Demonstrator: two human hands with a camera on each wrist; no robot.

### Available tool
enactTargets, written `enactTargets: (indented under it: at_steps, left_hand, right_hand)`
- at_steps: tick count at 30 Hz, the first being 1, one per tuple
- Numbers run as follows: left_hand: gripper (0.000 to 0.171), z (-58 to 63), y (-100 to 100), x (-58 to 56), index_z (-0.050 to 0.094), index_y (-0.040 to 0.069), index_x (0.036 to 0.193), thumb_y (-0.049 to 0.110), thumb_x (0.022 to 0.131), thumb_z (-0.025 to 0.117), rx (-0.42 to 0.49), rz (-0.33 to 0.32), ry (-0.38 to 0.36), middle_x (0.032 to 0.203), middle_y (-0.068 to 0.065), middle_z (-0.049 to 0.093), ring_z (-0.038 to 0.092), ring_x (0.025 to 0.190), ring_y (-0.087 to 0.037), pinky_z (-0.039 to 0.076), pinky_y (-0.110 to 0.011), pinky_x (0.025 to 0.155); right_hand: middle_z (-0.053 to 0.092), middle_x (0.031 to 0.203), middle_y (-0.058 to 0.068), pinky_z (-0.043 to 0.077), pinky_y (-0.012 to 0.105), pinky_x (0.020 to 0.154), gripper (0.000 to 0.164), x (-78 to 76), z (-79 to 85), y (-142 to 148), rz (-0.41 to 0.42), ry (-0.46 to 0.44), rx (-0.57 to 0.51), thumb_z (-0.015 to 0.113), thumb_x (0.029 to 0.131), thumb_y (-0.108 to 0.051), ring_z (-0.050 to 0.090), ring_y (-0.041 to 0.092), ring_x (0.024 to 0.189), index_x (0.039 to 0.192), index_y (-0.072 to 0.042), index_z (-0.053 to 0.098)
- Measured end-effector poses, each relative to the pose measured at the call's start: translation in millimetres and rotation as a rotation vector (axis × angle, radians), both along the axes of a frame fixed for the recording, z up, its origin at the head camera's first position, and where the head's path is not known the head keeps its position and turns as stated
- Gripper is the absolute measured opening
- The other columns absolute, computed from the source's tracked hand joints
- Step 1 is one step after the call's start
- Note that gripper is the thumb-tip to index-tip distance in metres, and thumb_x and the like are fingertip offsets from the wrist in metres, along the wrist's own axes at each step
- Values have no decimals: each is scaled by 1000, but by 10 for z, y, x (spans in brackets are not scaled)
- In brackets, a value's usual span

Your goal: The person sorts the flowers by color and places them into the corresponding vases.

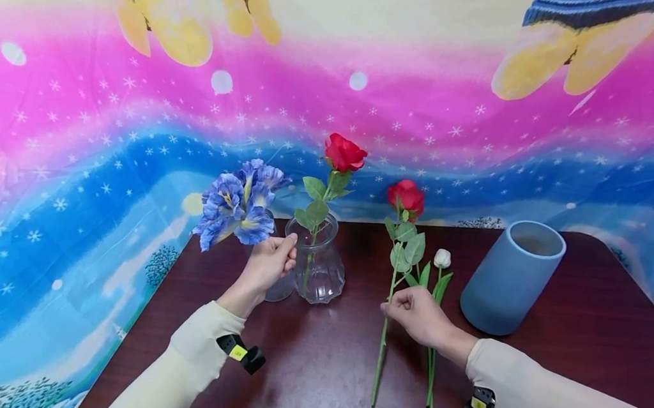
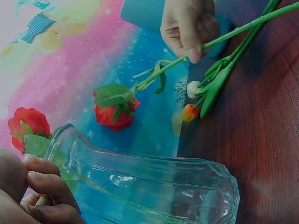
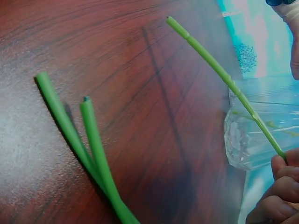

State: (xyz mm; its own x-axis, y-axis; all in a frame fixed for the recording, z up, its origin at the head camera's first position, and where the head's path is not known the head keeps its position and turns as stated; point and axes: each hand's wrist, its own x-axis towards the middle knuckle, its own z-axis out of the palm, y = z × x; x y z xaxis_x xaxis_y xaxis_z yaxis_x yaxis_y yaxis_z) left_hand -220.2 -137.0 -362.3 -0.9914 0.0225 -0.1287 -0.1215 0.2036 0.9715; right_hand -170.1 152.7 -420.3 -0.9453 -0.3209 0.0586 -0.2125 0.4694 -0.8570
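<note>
The person's right hand (image 1: pixel 422 314) pinches the green stem of a red rose (image 1: pixel 400 258) between thumb and curled fingers, holding it upright over the table (image 1: pixel 313 382), bloom toward the far side. The left hand (image 1: pixel 267 260) is at the left side of the rim of a clear glass vase (image 1: pixel 321 280), fingers bent in and thumb against them; I cannot tell whether they clamp the glass or anything else. A second red rose (image 1: pixel 316 213) stands in that vase, its bloom and leaves above the mouth. To the left are blue flowers (image 1: pixel 240 203), seemingly in another glass vessel (image 1: pixel 280 289) mostly hidden by the left hand. Right of the held rose, a white tulip (image 1: pixel 442 259) and an orange tulip (image 2: pixel 190 113) lie with stems pointing near. Farther right stands a blue-grey vase (image 1: pixel 510 289); a snowflake-patterned backdrop (image 1: pixel 73 209) hangs behind.
</note>
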Motion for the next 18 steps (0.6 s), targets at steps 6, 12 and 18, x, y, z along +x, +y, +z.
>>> enactTargets:
  at_steps: [6, 12, 18]
  left_hand:
    - [45, -10, -5, -7, 52, 12, 66, 33, 106, 50, 15, 4, 5, 51, 6, 45, 37, 45, -6, 31, -19, 45]
    - [46, -20, 3, -19, 52, 12, 65, 32, 106, 50, 29, 4, 14, 50, 7, 45, 38, 45, -5, 31, -18, 45]
    - [45, -5, 5, -2, 52, 12, 65, 31, 106, 49, 16, 9, 12, 50, 6, 45, 38, 45, -6, 31, -18, 46]
  right_hand:
    - [25, 56, -9, 31, 22, 53, 42, -15, 32, -28, -42, 28, -11, 67, 95, -13, 25, 3, 49, 60, -6, 46]
    - [28, 56, -9, 33, 22, 56, 40, -14, 41, -61, -79, 84, -31, 67, 96, -14, 28, 2, 51, 61, -4, 52]
    - [29, 55, -9, 32, 23, 54, 38, -29, 46, -86, -108, 116, -46, 66, 98, -16, 29, 3, 51, 63, -3, 55]
